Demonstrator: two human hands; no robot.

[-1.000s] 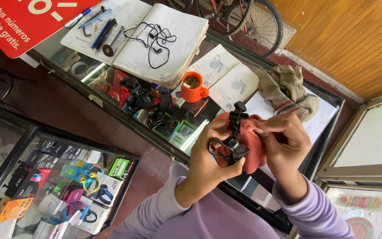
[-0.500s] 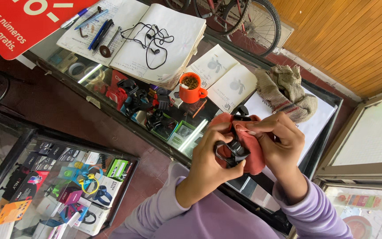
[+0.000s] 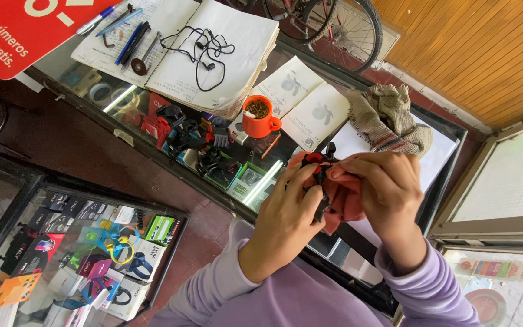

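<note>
My left hand (image 3: 289,215) grips a small black gadget (image 3: 322,175) with jointed arms, held over the edge of a glass counter (image 3: 92,66). My right hand (image 3: 385,188) presses a reddish-orange cloth (image 3: 343,197) around that gadget, fingers curled over its top. The cloth covers most of the gadget; only a few black parts stick out above and between my hands. Both sleeves are lilac.
An orange cup (image 3: 258,115) stands on the counter near an open notebook (image 3: 213,54) with black earphones (image 3: 198,51), pens (image 3: 125,36), leaflets (image 3: 304,103) and a crumpled beige rag (image 3: 388,118). A bicycle wheel (image 3: 328,24) is behind. A lower display case (image 3: 86,248) holds boxed goods.
The cloth has closed over more of the black gadget, and my right hand has shifted across its top. My left hand keeps its grip.
</note>
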